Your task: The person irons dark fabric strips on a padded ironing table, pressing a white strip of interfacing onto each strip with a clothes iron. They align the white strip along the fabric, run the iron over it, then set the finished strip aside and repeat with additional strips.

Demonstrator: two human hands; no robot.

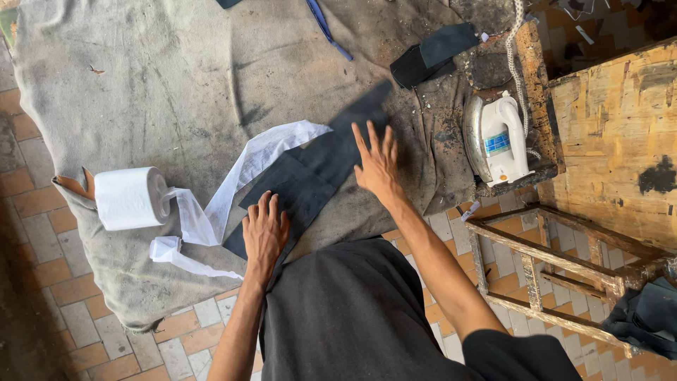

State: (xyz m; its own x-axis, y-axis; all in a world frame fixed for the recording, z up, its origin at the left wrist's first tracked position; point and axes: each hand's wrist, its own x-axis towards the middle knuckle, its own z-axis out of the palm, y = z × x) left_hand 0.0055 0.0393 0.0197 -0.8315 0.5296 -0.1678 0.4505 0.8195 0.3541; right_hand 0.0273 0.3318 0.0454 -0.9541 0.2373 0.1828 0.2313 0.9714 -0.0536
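A: Log the hands.

B: Left hand (264, 231) lies flat, palm down, fingers spread, pressing the near end of the dark fabric strip (310, 173). It grips nothing. Right hand (377, 164) is also flat and open, fingers fanned, resting on the same strip further up. 2 hands, 0 grasps.

A: Position of the strip?

B: It runs diagonally across the grey padded cloth (162, 85) covering the table, partly over a white interfacing ribbon (243, 169).

A: Source of the ribbon?

B: It unwinds from a white roll (127, 197) at the cloth's left edge.

A: Other items?

B: 1 white iron (497, 141) stands at the right edge of the table, well apart from the right hand. Folded dark fabric pieces (430, 53) lie beyond it. A wooden frame (543, 271) stands on the tiled floor.
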